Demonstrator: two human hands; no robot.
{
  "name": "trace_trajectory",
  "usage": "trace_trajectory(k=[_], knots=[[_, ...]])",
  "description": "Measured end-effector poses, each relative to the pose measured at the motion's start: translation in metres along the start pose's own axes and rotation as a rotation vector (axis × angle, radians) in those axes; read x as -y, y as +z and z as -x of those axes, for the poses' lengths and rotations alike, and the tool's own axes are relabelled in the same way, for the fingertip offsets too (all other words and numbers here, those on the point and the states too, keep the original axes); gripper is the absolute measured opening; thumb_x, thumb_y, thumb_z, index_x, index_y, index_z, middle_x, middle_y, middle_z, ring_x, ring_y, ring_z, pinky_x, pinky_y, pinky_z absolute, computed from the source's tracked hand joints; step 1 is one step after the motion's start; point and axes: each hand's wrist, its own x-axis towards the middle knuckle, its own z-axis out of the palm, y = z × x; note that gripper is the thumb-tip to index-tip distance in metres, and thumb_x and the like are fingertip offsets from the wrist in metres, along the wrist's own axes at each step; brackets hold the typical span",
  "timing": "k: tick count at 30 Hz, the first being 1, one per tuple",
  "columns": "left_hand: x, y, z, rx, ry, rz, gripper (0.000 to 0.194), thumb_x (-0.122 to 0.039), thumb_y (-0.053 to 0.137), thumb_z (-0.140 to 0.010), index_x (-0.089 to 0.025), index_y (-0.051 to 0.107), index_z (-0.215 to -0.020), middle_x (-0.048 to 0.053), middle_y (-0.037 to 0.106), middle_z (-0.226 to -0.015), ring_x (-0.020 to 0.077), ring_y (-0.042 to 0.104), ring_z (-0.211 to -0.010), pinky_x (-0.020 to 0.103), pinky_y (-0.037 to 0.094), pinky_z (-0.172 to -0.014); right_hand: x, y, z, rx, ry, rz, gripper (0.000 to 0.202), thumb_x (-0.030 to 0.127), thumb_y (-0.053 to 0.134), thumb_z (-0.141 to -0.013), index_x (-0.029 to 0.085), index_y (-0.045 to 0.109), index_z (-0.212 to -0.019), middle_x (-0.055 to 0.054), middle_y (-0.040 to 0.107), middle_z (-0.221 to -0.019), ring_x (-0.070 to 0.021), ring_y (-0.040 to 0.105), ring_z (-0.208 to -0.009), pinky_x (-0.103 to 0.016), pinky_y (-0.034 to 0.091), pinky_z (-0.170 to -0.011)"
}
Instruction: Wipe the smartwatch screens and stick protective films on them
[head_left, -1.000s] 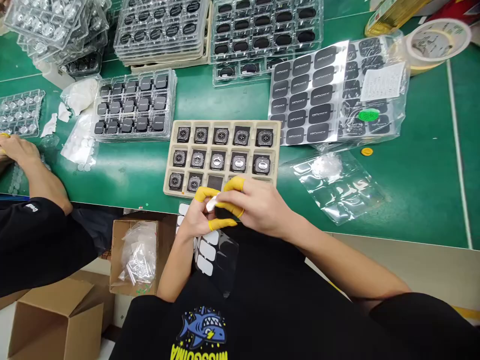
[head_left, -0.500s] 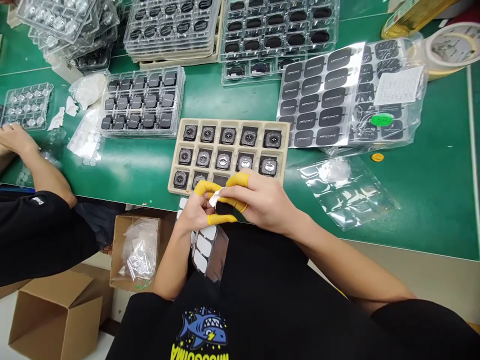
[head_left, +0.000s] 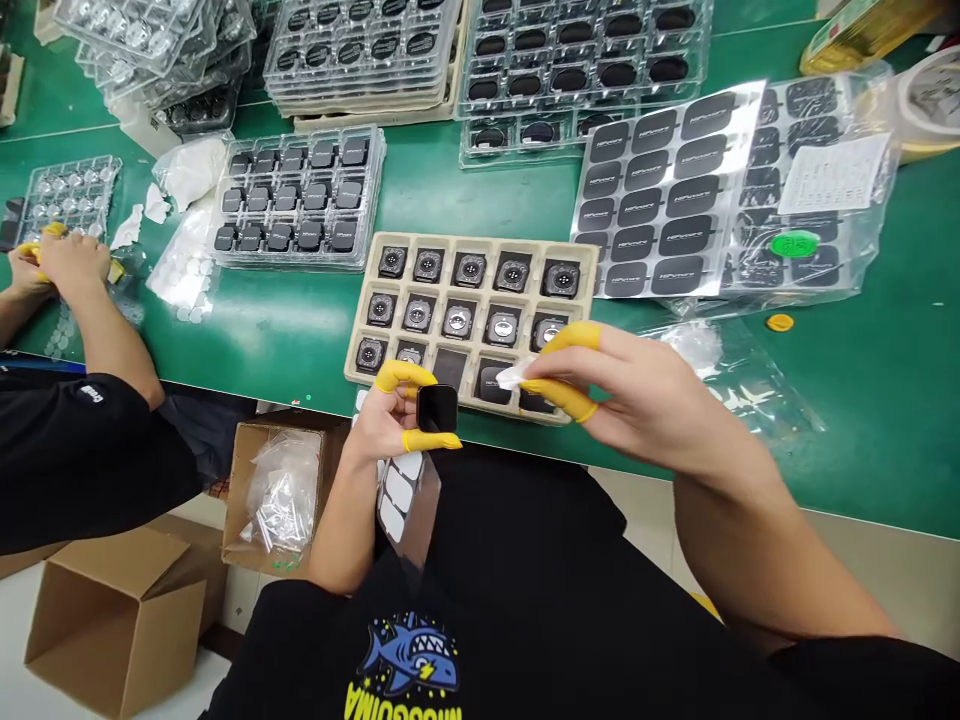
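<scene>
My left hand (head_left: 394, 412), in yellow finger cots, grips a black square smartwatch body (head_left: 437, 409) by its edges, its glossy dark face towards me. My right hand (head_left: 600, 385), also in finger cots, pinches a crumpled white wipe (head_left: 514, 376) over the front right of a beige tray (head_left: 429, 240). Watches fill most of that tray's compartments, many with their sensor backs up. One front compartment (head_left: 451, 369) shows only a dark bottom. Below my left hand hangs a sheet of white rounded stickers (head_left: 401, 497), partly hidden by the wrist.
Black-lidded clear trays (head_left: 300, 195) stand behind left. Label sheets (head_left: 660, 190) lie right, near a clear plastic bag (head_left: 742, 370) and a tape roll (head_left: 930, 100). A co-worker's hands (head_left: 71, 262) work at far left. Open cardboard boxes (head_left: 112, 620) stand below the table edge.
My right hand has moved right with the wipe, away from the watch, baring its dark face. My left hand keeps its hold. The co-worker's hands have shifted.
</scene>
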Motion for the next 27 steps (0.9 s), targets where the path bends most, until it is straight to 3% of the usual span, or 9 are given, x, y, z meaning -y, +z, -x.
trace_trajectory(k=[4, 10, 14, 17, 19, 23, 25, 27], knots=[[0.001, 0.008, -0.004, 0.027, -0.017, 0.013, 0.089, -0.056, 0.116, -0.045, -0.027, 0.065, -0.112, -0.003, 0.074, -0.091, 0.0174, 0.08, -0.072, 0.029, 0.069, -0.067, 0.022, 0.017, -0.004, -0.096, 0.003, -0.148, 0.019, 0.022, 0.068, -0.11, 0.029, 0.074, -0.127, -0.005, 0.076, -0.098, -0.0217, 0.073, -0.083, -0.033, 0.056, -0.069], [0.007, 0.011, -0.009, 0.016, 0.129, 0.002, 0.087, -0.054, 0.116, -0.046, -0.026, 0.066, -0.111, -0.002, 0.076, -0.097, 0.0138, 0.077, -0.071, 0.024, 0.064, -0.067, 0.039, 0.046, -0.017, -0.022, -0.131, -0.132, 0.03, 0.012, 0.059, -0.11, 0.025, 0.076, -0.131, -0.008, 0.074, -0.103, -0.0197, 0.067, -0.086, -0.03, 0.053, -0.071], [0.011, 0.006, -0.006, -0.003, 0.077, 0.002, 0.09, -0.058, 0.116, -0.042, -0.025, 0.065, -0.108, -0.002, 0.075, -0.092, 0.0161, 0.078, -0.069, 0.027, 0.065, -0.064, 0.024, 0.031, -0.016, 0.176, -0.243, -0.276, 0.036, 0.012, 0.054, -0.111, 0.028, 0.078, -0.133, -0.005, 0.072, -0.1, -0.0176, 0.067, -0.084, -0.029, 0.053, -0.075], [0.01, 0.004, -0.002, -0.057, 0.109, 0.036, 0.088, -0.057, 0.116, -0.043, -0.027, 0.062, -0.106, -0.005, 0.072, -0.085, 0.019, 0.079, -0.066, 0.03, 0.067, -0.06, 0.008, 0.013, -0.009, 0.277, -0.194, -0.146, 0.035, 0.012, 0.053, -0.111, 0.026, 0.082, -0.123, -0.005, 0.072, -0.094, -0.0179, 0.066, -0.079, -0.029, 0.048, -0.066], [0.007, 0.004, 0.0, -0.083, 0.122, 0.043, 0.088, -0.057, 0.115, -0.046, -0.028, 0.061, -0.108, -0.005, 0.071, -0.084, 0.0211, 0.081, -0.067, 0.032, 0.069, -0.06, 0.002, 0.005, -0.002, 0.219, -0.111, -0.056, 0.031, 0.016, 0.056, -0.112, 0.027, 0.083, -0.122, -0.007, 0.074, -0.097, -0.0192, 0.067, -0.078, -0.031, 0.047, -0.063], [-0.001, 0.008, 0.0, -0.047, 0.065, 0.018, 0.087, -0.058, 0.115, -0.048, -0.027, 0.063, -0.111, -0.005, 0.07, -0.083, 0.0182, 0.078, -0.064, 0.03, 0.067, -0.058, 0.009, 0.003, 0.004, -0.065, -0.014, -0.115, 0.03, 0.018, 0.065, -0.111, 0.035, 0.08, -0.131, -0.005, 0.075, -0.103, -0.0194, 0.07, -0.083, -0.032, 0.053, -0.068], [-0.003, 0.01, -0.002, -0.042, 0.063, 0.008, 0.087, -0.056, 0.116, -0.047, -0.027, 0.064, -0.111, -0.006, 0.07, -0.083, 0.0159, 0.076, -0.064, 0.027, 0.065, -0.059, 0.02, 0.007, 0.002, -0.109, -0.035, -0.14, 0.033, 0.014, 0.066, -0.11, 0.034, 0.078, -0.133, -0.005, 0.074, -0.104, -0.0188, 0.07, -0.084, -0.032, 0.054, -0.069], [-0.004, 0.01, -0.002, -0.041, 0.068, 0.005, 0.087, -0.054, 0.116, -0.046, -0.027, 0.065, -0.111, -0.004, 0.074, -0.087, 0.0158, 0.078, -0.068, 0.025, 0.064, -0.061, 0.031, 0.012, -0.003, -0.069, -0.124, -0.134, 0.033, 0.01, 0.063, -0.109, 0.028, 0.076, -0.134, -0.005, 0.074, -0.101, -0.0188, 0.067, -0.081, -0.032, 0.053, -0.068]])
